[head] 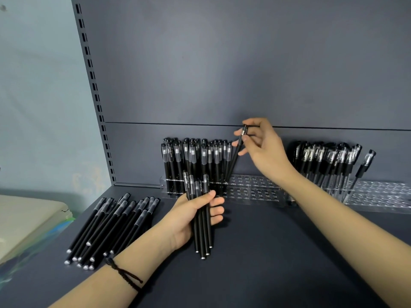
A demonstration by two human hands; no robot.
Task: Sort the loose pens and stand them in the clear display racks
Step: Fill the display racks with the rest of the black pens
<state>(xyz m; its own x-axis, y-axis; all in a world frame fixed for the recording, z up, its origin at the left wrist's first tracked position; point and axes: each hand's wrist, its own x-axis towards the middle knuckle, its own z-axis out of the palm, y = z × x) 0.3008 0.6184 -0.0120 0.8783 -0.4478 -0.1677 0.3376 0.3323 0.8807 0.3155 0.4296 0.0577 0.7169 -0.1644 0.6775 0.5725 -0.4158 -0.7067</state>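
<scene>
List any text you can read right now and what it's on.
"TEST2", rest blurred: on a clip in the pen bundle that the left hand grips.
"TEST2", rest blurred: on the clip of a racked pen.
Print on the single pen that the right hand pinches: too small.
Right rack's pens: blurred.

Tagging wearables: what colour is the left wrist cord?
The cord is black and braided; head view.
</scene>
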